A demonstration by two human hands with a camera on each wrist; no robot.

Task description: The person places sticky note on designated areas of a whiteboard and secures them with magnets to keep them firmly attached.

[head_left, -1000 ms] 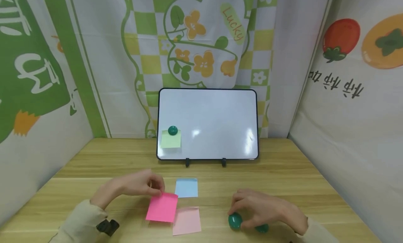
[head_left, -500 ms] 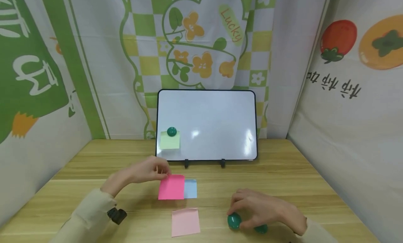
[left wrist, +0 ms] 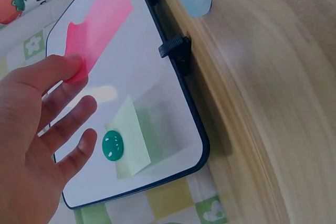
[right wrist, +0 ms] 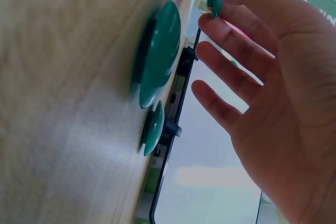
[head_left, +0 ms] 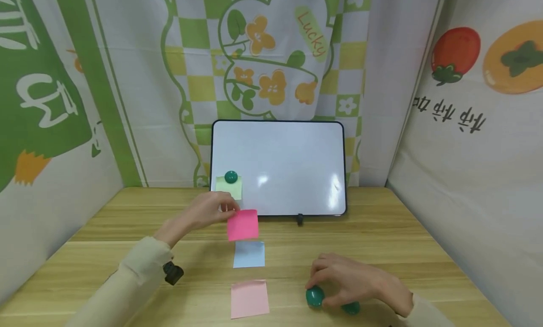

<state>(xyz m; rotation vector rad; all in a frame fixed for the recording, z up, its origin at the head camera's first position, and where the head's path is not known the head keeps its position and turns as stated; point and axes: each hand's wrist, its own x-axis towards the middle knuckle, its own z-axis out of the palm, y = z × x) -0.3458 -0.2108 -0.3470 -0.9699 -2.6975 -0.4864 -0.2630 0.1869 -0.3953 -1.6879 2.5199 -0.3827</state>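
My left hand [head_left: 214, 209] pinches a bright pink sticky note [head_left: 243, 225] by its upper left corner, in front of the whiteboard's [head_left: 288, 167] lower edge. In the left wrist view the note [left wrist: 102, 24] hangs from thumb and index finger, with the other fingers spread. A green magnet [head_left: 231, 176] holds a pale green sticky note [head_left: 234, 190] on the board, partly behind my left hand. Low over the table, my right hand [head_left: 345, 280] pinches a round green magnet [right wrist: 214, 4] between thumb and index finger. Two more green magnets, one large-looking magnet [right wrist: 161, 56] and another magnet [right wrist: 153, 128], lie on the table.
A light blue sticky note [head_left: 249, 254] and a pale pink sticky note [head_left: 250, 299] lie on the wooden table [head_left: 424, 270]. Black feet [head_left: 300, 219] support the whiteboard at the back. Printed curtains [head_left: 271, 49] enclose the table on three sides.
My left hand has carried the bright pink note up and forward, from beside the pale pink note, past the blue one, to the whiteboard's lower edge. The right hand has stayed in place.
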